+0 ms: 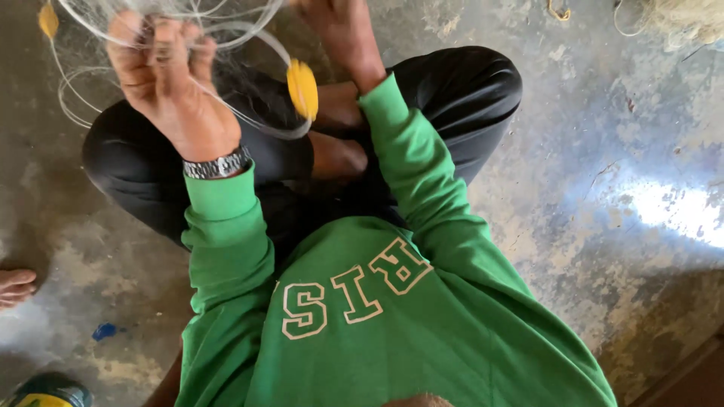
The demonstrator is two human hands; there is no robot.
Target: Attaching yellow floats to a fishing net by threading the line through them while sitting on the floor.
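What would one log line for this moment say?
left hand: gripping net | right hand: on net, fingers out of frame | float: yellow, hanging between hands | person: seated cross-legged on floor

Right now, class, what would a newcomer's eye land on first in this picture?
The bright green sweatshirt fills the lower middle, its sleeves reaching up to both hands. At top left, the left hand, a metal wristwatch below it, grips loops of thin pale fishing line. A yellow oval float hangs on the line between the hands, above the crossed black-trousered legs.
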